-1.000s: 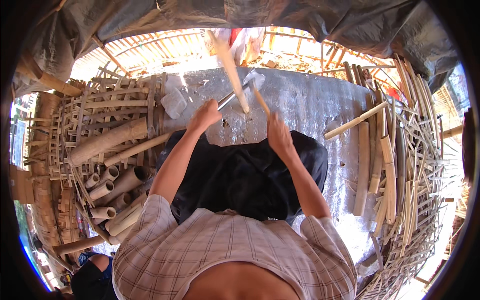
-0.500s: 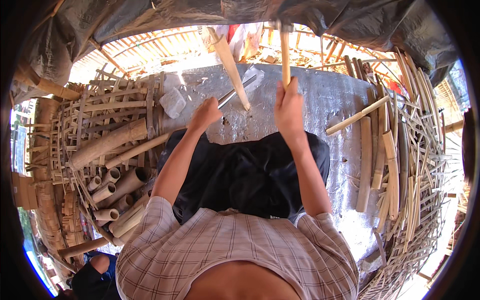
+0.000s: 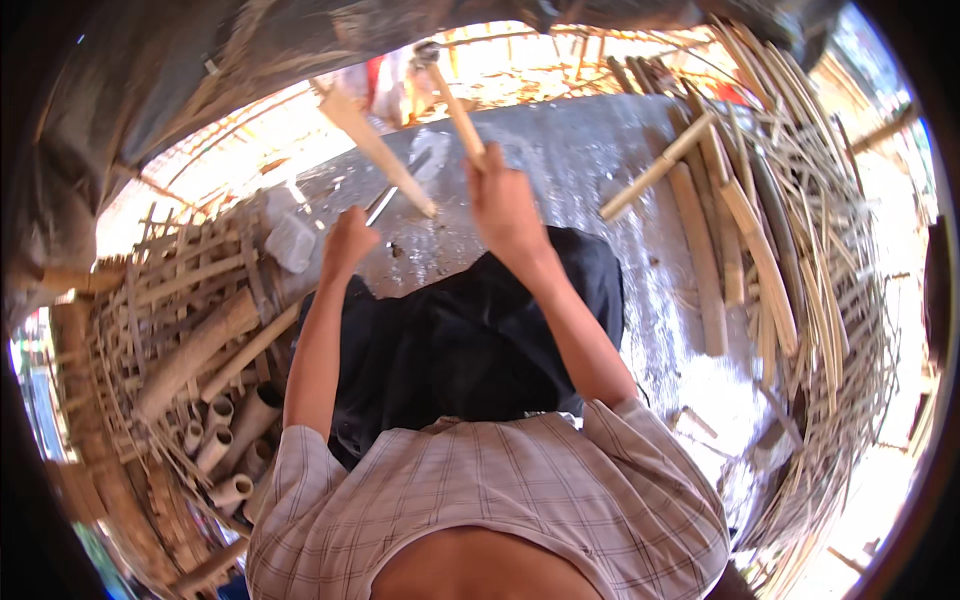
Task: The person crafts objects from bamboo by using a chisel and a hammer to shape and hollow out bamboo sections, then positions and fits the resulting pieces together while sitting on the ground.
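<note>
My left hand (image 3: 350, 240) is closed round the near end of a narrow metal blade (image 3: 381, 206), which points away and to the right. Its far part passes beside or behind a flat wooden stake (image 3: 375, 148); I cannot tell whether they touch. The stake leans to the left, its lower end down on the grey sheet. In my right hand (image 3: 502, 203), the wooden handle of a hammer (image 3: 458, 116) is gripped, with the dark head raised beyond the stake's right side. My fingers hide the rear of both tools.
A whitish block (image 3: 290, 243) lies left of my left hand on the grey sheet (image 3: 570, 150). Woven bamboo lattice and several bamboo tubes (image 3: 215, 450) are at the left. Split bamboo lengths (image 3: 700, 255) and a lattice (image 3: 840, 400) line the right. Dark plastic sheeting (image 3: 270, 60) hangs overhead.
The whole view has turned, so the scene sits further left and tilted. The hammer leans left and its head is somewhat nearer the stake. Both hands keep their grips.
</note>
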Demonstrator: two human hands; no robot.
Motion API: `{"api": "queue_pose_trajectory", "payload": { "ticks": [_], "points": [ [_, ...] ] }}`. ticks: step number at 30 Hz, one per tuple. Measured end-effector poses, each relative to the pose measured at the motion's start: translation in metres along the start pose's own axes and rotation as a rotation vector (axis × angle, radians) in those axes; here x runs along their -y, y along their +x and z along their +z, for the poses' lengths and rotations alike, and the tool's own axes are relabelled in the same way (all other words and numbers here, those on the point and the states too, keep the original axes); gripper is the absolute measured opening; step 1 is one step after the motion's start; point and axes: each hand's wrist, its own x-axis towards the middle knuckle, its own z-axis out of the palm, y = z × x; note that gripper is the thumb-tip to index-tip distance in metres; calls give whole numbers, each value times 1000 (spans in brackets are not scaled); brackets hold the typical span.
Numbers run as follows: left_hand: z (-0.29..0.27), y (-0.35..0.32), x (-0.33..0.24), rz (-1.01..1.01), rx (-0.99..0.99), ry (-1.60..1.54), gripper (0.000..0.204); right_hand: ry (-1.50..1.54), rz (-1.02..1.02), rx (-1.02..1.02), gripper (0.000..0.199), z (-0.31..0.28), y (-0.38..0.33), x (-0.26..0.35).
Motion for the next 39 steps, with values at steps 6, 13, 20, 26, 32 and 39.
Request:
{"api": "queue_pose_trajectory", "payload": {
  "ticks": [6,13,20,26,32,39],
  "points": [
    [-8,5,-31,-5,86,121,31,-87,50,24,24,83,-43,-131],
    [10,6,14,57,70,107,33,554,745,307,23,0,-106,-129],
    [14,-25,12,-16,128,53,32,-237,415,-207,21,-137,-150,-122],
    [40,-52,0,-154,211,-159,25,-556,716,-288,17,-178,-210,-218],
    [45,-62,-13,-224,310,-354,20,-574,841,-117,24,-185,-274,-259],
    [15,-47,-22,-175,303,-400,11,-631,910,-275,36,-287,-237,-288]
  ]
}}
